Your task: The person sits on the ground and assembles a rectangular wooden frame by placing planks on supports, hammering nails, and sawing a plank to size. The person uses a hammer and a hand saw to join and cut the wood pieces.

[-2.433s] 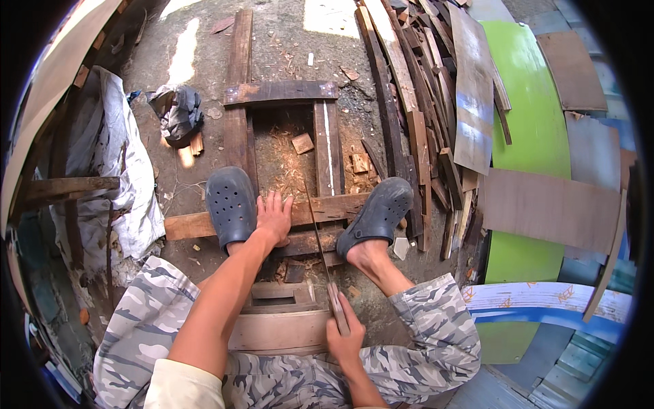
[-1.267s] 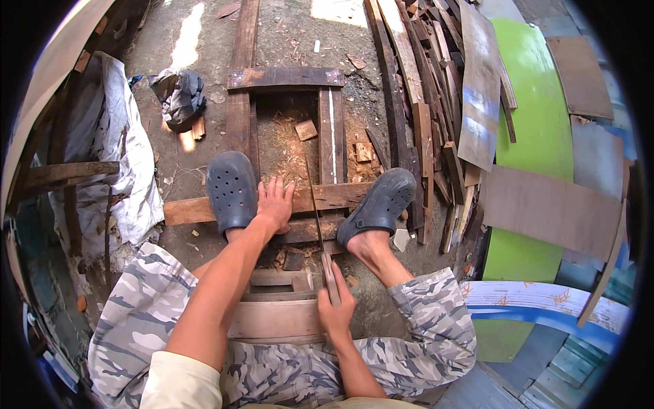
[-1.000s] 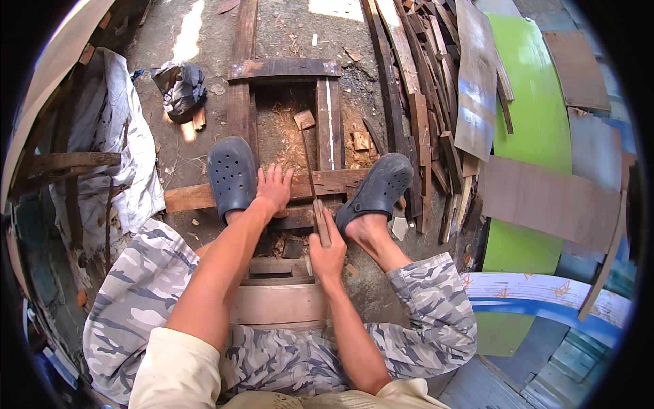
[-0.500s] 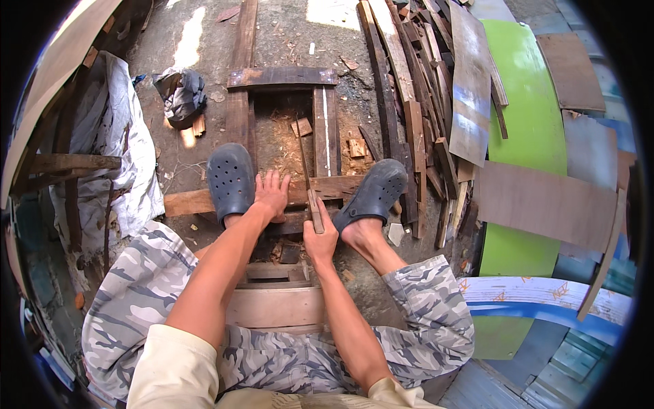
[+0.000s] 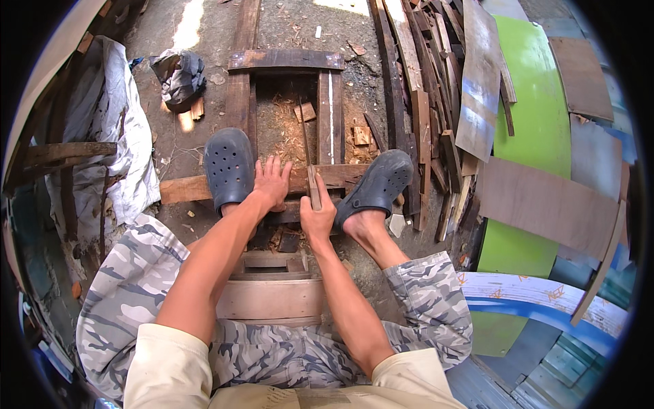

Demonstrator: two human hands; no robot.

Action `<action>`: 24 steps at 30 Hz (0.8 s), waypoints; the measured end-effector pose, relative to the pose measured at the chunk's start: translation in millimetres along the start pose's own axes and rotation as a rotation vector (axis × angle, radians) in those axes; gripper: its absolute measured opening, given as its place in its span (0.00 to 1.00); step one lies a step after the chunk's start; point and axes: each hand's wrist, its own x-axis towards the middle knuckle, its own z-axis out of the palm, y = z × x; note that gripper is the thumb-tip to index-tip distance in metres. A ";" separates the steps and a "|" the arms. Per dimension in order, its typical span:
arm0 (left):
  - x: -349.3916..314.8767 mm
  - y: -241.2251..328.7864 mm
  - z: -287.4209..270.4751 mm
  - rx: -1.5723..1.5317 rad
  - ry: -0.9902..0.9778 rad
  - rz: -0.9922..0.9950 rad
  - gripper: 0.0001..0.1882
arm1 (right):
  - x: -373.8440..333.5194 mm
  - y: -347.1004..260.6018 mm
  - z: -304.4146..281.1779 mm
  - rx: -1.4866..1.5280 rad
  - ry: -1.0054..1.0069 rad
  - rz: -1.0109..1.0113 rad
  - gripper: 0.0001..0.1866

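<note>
My left hand (image 5: 273, 181) lies flat with fingers spread on a brown wooden beam (image 5: 185, 189), which runs crosswise under my feet. My right hand (image 5: 318, 218) is wrapped round the wooden handle of a handsaw (image 5: 314, 191). Its thin blade, seen nearly edge-on, points away from me and crosses the beam just right of my left hand. Whether the teeth are in the wood, I cannot tell. A dark clog (image 5: 229, 167) on my left foot presses on the beam; the other clog (image 5: 379, 180) is by its right end.
Beyond the beam stands a dark timber frame (image 5: 286, 60), with sawdust and small wood offcuts (image 5: 362, 135) around it. Long timber strips (image 5: 424, 116) are piled at right, beside green and brown boards (image 5: 548, 198). A white cloth sheet (image 5: 139, 163) and a crumpled dark bag (image 5: 180, 78) are at left.
The view has tilted slightly, so the scene sits higher in the picture. My left hand stays on the beam, and my right hand still grips the saw with little visible shift.
</note>
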 end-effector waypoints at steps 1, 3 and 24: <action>-1.0 -0.2 0.7 0.014 -0.010 0.002 0.68 | 7.3 -0.4 3.9 -0.010 -0.008 -0.001 0.32; -0.6 -3.7 5.7 0.030 -0.022 -0.008 0.68 | -18.9 -5.6 -9.3 -0.037 -0.017 -0.019 0.32; -4.7 -7.1 1.7 -0.009 -0.040 -0.043 0.69 | -124.5 -55.5 -81.0 -0.084 -0.075 0.096 0.33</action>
